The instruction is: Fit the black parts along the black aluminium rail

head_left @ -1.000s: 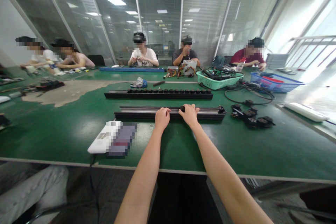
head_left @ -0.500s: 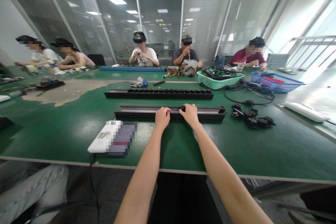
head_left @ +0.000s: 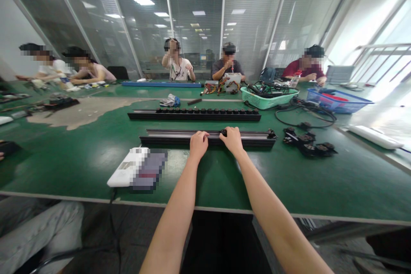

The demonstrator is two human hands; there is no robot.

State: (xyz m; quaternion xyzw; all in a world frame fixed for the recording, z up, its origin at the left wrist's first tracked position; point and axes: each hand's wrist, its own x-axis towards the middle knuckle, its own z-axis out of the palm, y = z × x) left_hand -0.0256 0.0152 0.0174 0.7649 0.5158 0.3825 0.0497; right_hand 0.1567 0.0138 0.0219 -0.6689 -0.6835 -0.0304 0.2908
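Black rail (head_left: 173, 140) lying across the green table (head_left: 289, 188) I watch from afar, my left hand (head_left: 199, 143) curled over its middle, whether gripping I cannot tell, my right hand (head_left: 233, 140) just beside, pinching a small black part (head_left: 223, 132), loose black pieces (head_left: 323, 149) to the right.

Light-green plastic basket (head_left: 267, 103), heaped with black cables (head_left: 269, 90), stands near a blue plastic basket (head_left: 340, 107) holding a flat red item (head_left: 334, 98). Crumpled grey-and-blue cloth (head_left: 170, 101) lies farther left.
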